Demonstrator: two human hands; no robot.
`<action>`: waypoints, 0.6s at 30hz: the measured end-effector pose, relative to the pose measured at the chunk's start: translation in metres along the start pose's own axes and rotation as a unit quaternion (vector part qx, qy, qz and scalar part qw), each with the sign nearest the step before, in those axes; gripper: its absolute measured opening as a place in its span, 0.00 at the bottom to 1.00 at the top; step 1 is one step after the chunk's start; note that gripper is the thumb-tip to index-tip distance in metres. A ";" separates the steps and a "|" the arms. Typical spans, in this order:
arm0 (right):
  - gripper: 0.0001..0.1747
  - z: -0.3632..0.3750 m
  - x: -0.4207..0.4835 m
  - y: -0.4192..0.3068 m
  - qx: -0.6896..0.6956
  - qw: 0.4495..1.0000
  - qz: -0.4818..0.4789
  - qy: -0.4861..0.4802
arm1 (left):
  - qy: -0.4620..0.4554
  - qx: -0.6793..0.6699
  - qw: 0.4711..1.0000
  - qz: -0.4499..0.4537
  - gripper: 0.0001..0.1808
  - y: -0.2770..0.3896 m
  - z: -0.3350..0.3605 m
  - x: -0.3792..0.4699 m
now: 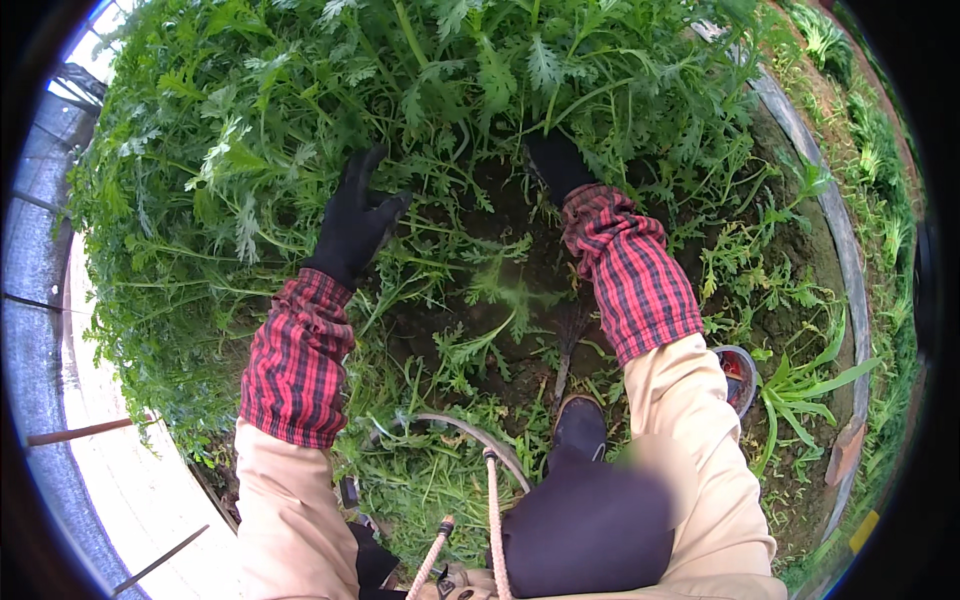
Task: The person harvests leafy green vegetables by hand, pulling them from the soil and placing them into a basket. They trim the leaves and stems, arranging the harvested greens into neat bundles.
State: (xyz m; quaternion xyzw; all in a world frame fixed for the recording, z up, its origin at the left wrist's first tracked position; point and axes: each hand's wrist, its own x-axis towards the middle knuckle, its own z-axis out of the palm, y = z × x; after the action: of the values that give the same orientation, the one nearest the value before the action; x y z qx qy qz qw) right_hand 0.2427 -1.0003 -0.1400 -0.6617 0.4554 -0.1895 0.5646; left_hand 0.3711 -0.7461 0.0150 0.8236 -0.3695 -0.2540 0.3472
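Dense leafy greens with lobed leaves (pixel 247 157) fill the upper and left part of the view. My left hand (pixel 356 214), in a black glove, is at the edge of these plants with thumb and fingers apart, and no stem shows between them. My right hand (pixel 555 161), also gloved in black, reaches in among the stems at upper centre; its fingers are hidden by leaves, so its grip cannot be made out. Between the hands lies dark bare soil (pixel 495 195) with a few leaning plants. Red checked sleeve covers are on both forearms.
Cut greens (pixel 427 480) lie inside a round-rimmed container (pixel 480 435) below, near my boot (pixel 581 424). A small round tub (pixel 739 379) with red contents stands at right, beside a strap-leaved plant (pixel 787 390). A grey bed edging (pixel 832 202) curves along the right; plastic sheeting (pixel 37 247) hangs at left.
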 end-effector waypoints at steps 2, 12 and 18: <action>0.25 -0.006 0.005 -0.001 -0.042 0.999 -0.016 -0.011 | -0.005 -0.005 1.000 -0.007 0.36 0.003 0.000 0.001; 0.21 -0.085 -0.103 -0.080 0.236 0.908 0.043 -0.342 | -0.003 0.018 1.000 -0.003 0.35 0.000 -0.003 0.005; 0.17 0.008 -0.031 -0.039 0.084 0.985 -0.097 -0.115 | 0.007 0.031 0.999 -0.010 0.35 -0.001 -0.002 0.005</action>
State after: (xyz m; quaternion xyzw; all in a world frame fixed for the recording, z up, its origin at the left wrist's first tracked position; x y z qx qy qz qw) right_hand 0.2480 -0.9730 -0.0982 -0.6703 0.3029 -0.2039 0.6460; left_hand 0.3758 -0.7491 0.0148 0.8391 -0.3671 -0.2403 0.3216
